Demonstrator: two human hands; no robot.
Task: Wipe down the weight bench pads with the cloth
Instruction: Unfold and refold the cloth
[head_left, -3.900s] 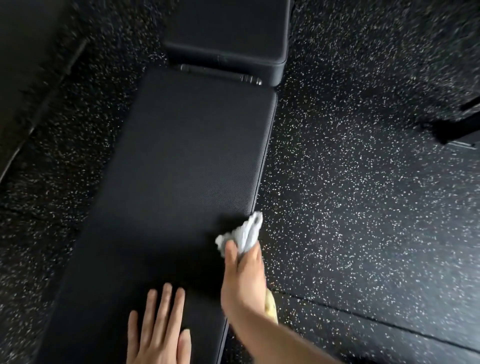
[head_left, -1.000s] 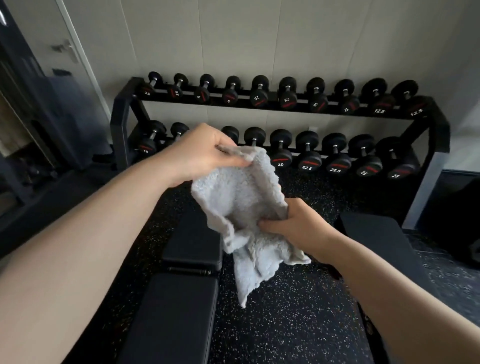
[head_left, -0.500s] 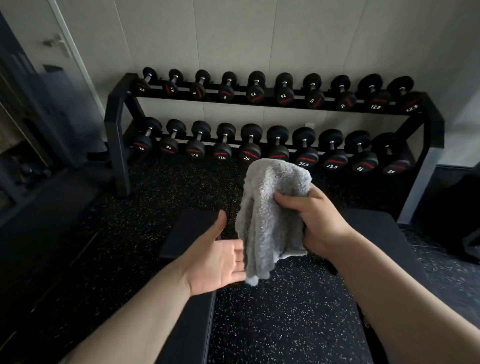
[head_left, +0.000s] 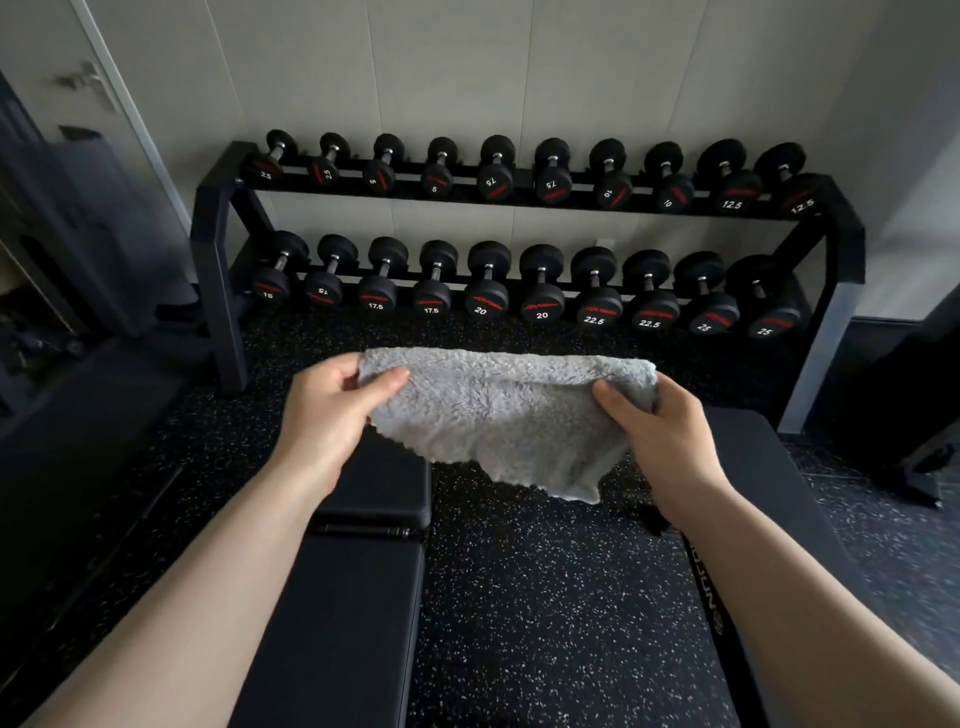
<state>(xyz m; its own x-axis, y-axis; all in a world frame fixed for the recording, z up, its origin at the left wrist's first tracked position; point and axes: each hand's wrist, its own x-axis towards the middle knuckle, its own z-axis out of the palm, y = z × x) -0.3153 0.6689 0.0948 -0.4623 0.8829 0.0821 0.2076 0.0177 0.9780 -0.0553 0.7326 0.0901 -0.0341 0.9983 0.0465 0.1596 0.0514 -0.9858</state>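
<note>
A fluffy grey cloth (head_left: 498, 415) hangs spread in the air between my hands, above the floor. My left hand (head_left: 332, 415) pinches its left top corner between thumb and fingers. My right hand (head_left: 657, 431) grips its right top corner. Below my left arm lies a black weight bench, with a long back pad (head_left: 343, 623) and a shorter seat pad (head_left: 384, 483) beyond it. A second black bench pad (head_left: 753, 467) lies under my right arm, partly hidden by it.
A black two-tier dumbbell rack (head_left: 218, 260) with several dumbbells stands against the pale wall ahead. Speckled black rubber floor (head_left: 545, 597) runs between the two benches. Dark equipment (head_left: 62, 395) stands at the left, another frame (head_left: 919, 467) at the right.
Half a second ago my right hand alone held the cloth bunched, my left hand open beside it. Now both hands hold it by its top corners, stretched out wide.
</note>
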